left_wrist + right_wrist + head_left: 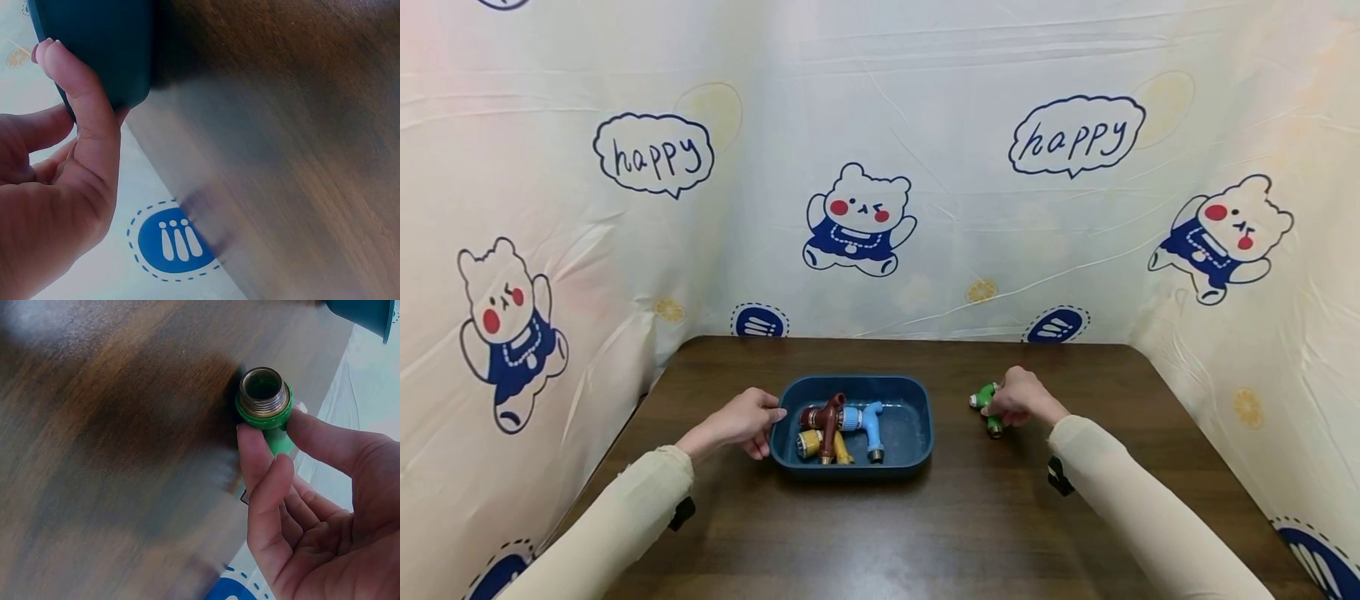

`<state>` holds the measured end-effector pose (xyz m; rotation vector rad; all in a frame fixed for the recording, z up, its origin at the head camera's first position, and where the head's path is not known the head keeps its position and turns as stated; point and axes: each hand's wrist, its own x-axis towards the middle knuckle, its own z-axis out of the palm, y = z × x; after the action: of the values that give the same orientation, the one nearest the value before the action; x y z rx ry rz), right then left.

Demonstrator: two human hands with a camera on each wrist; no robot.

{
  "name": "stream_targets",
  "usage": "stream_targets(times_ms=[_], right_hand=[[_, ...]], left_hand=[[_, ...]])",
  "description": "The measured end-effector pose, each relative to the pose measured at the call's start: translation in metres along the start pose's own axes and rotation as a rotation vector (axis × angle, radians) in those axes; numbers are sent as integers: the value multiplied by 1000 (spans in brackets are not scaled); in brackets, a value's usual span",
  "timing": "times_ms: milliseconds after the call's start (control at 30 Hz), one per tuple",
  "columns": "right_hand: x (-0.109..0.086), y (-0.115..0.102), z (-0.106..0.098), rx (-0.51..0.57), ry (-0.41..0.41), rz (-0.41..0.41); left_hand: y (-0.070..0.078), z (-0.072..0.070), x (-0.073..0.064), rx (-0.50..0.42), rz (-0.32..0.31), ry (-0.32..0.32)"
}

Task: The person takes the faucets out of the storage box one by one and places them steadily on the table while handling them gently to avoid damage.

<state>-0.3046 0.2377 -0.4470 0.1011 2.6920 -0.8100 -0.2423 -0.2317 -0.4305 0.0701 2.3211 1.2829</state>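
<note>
My left hand [747, 421] grips the left rim of a dark blue plastic basin [917, 433], its thumb and fingers on either side of the edge. The left wrist view shows the same basin wall [100, 37] from outside. Inside the basin lie a brown tap [830, 423], a light blue tap [871, 425] and a yellow tap [809, 444], heaped toward the left. Right of the basin, my right hand [1019, 398] pinches a green tap [995, 422] between thumb and fingers. Its metal threaded end [261, 394] faces the right wrist camera.
A brown wooden table [880, 542] carries everything. Behind it and along both sides hangs a pale cloth [955, 208] printed with bears and "happy" bubbles. The basin stands between my hands, apart from the green tap.
</note>
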Motion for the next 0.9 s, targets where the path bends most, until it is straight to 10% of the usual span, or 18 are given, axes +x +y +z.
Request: stream_targets(times_ms=[900], right_hand=[[-1,1,1,-1,-1,-21]], left_hand=[[-2,0,3,3,0,12]])
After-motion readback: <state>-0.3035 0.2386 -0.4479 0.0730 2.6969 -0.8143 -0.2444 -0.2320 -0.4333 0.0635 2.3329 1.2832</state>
